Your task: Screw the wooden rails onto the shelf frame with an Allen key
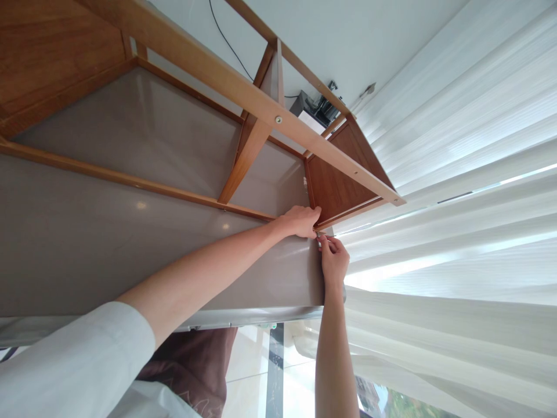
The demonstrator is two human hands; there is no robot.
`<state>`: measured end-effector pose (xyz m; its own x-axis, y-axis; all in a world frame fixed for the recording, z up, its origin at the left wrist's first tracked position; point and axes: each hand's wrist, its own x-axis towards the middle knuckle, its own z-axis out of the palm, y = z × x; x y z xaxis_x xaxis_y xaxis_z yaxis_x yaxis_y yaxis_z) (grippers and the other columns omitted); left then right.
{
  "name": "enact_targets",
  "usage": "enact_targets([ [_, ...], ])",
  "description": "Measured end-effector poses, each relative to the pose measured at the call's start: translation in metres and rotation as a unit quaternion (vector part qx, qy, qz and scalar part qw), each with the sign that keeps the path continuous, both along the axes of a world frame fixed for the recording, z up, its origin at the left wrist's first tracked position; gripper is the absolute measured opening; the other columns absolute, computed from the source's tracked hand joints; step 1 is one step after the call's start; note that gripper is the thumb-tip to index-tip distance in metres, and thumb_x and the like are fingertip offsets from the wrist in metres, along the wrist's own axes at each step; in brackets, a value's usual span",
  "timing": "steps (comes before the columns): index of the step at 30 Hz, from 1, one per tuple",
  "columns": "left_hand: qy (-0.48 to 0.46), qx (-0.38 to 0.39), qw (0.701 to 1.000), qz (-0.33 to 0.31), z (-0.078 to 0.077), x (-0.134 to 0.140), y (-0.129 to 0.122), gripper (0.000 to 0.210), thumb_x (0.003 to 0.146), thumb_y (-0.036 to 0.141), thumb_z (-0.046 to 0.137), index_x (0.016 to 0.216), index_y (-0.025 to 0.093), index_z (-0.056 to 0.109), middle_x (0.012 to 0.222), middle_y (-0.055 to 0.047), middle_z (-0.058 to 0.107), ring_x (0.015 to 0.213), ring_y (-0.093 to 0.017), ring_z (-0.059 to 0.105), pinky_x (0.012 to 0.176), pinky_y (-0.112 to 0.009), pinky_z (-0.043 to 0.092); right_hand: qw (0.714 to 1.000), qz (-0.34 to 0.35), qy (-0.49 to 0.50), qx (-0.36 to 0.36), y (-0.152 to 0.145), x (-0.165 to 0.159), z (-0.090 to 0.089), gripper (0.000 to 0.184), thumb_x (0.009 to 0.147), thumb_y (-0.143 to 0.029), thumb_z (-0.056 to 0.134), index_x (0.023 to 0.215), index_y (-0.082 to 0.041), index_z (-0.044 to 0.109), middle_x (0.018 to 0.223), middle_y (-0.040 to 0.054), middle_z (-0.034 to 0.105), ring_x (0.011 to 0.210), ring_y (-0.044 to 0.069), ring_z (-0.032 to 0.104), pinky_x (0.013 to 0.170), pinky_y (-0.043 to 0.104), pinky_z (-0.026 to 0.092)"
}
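Note:
A brown wooden frame (209, 78) with a middle divider and panelled ends rests on a grey-brown tabletop. At its near right corner, my left hand (301, 220) is closed around the lower rail where it meets the end panel (343, 171). Just below and to the right, my right hand (334, 255) pinches a thin metal tool (325, 235) against the outside of that corner. It looks like a hex key, but my fingers hide most of it. A bolt head (278, 119) shows in the upper rail.
The grey-brown tabletop (87, 244) extends to the left under the frame. White curtains (470, 244) hang close on the right. Behind the frame are a black device (324, 110) and a dark cable (230, 46). Brown cloth (191, 371) lies below the table's near edge.

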<state>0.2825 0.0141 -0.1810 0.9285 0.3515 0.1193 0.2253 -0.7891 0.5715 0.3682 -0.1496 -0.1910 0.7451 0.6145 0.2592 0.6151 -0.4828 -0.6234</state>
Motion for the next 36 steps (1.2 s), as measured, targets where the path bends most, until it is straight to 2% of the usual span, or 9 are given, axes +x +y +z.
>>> enact_targets([
  [11, 0.006, 0.000, 1.000, 0.002, 0.002, -0.001, 0.000, 0.055, 0.075, 0.050, 0.063, 0.117, 0.018, 0.048, 0.113, -0.014, 0.069, 0.100, -0.031, 0.067, 0.079, -0.038, 0.053, 1.000, -0.011, 0.012, 0.013, -0.001, -0.005, 0.001, 0.050, 0.083, -0.065, 0.053, 0.087, -0.017, 0.068, 0.078, 0.0074, 0.074, 0.069, 0.021, 0.066, 0.063, 0.029, 0.046],
  [19, 0.004, 0.000, 1.000, 0.002, 0.000, 0.001, 0.000, 0.055, 0.075, 0.047, 0.063, 0.119, 0.018, 0.048, 0.115, -0.014, 0.068, 0.102, -0.031, 0.067, 0.080, -0.038, 0.053, 0.995, -0.022, -0.092, -0.010, 0.000, -0.010, -0.002, 0.041, 0.089, -0.058, 0.050, 0.090, -0.021, 0.067, 0.083, 0.0056, 0.074, 0.073, 0.021, 0.067, 0.072, 0.031, 0.043],
  [23, 0.001, -0.001, 1.000, 0.002, -0.001, 0.001, 0.000, 0.056, 0.075, 0.049, 0.062, 0.119, 0.018, 0.048, 0.115, -0.015, 0.068, 0.101, -0.032, 0.067, 0.080, -0.039, 0.053, 0.990, -0.011, -0.140, -0.029, 0.000, -0.014, -0.003, 0.040, 0.091, -0.054, 0.046, 0.094, -0.021, 0.068, 0.085, 0.0058, 0.074, 0.075, 0.022, 0.066, 0.072, 0.031, 0.041],
  [30, -0.001, -0.004, 1.000, 0.002, 0.000, 0.000, 0.000, 0.058, 0.076, 0.053, 0.062, 0.120, 0.018, 0.048, 0.116, -0.015, 0.068, 0.102, -0.032, 0.067, 0.081, -0.038, 0.053, 0.982, 0.006, -0.180, -0.052, -0.002, -0.017, -0.003, 0.040, 0.094, -0.050, 0.041, 0.097, -0.021, 0.068, 0.090, 0.0064, 0.074, 0.074, 0.021, 0.066, 0.068, 0.029, 0.039],
  [36, -0.002, -0.006, 1.000, -0.002, -0.001, 0.001, 0.001, 0.060, 0.077, 0.054, 0.061, 0.122, 0.017, 0.047, 0.114, -0.015, 0.069, 0.101, -0.032, 0.067, 0.081, -0.039, 0.053, 0.980, 0.004, -0.190, -0.056, -0.002, -0.014, -0.005, 0.036, 0.095, -0.047, 0.043, 0.096, -0.021, 0.068, 0.085, 0.0052, 0.074, 0.071, 0.020, 0.065, 0.067, 0.029, 0.039],
])
